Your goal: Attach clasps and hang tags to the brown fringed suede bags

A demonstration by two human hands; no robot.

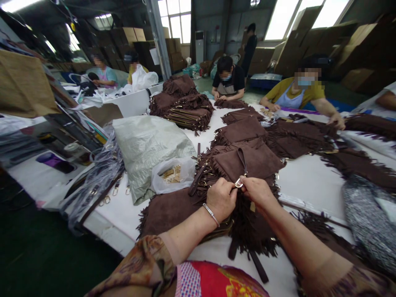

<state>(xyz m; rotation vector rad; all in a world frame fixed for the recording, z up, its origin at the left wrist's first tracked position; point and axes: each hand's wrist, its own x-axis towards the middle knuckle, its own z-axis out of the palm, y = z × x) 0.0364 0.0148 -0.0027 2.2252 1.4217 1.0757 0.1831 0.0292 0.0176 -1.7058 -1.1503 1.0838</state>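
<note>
A brown fringed suede pouch [256,163] lies on top of a stack of similar pouches on the white table. Its wrist strap [243,160] loops up over the pouch's face and ends at a shiny metal clasp [238,183]. From the left side, my left hand [220,200], with a silver bangle at the wrist, pinches the clasp. Opposite it, my right hand [257,190] closes its fingertips on the same clasp near the strap end. Both hands partly hide the fittings. A small tan tag [253,206] hangs below my right hand.
A plastic bag of tan tags [171,174] and a large grey-white sack [151,144] lie to the left, beside plastic-wrapped straps [95,177]. More pouches [182,107] are piled farther back. Co-workers sit across the table, one in a yellow top [305,97]. Grey speckled fabric [368,218] is at right.
</note>
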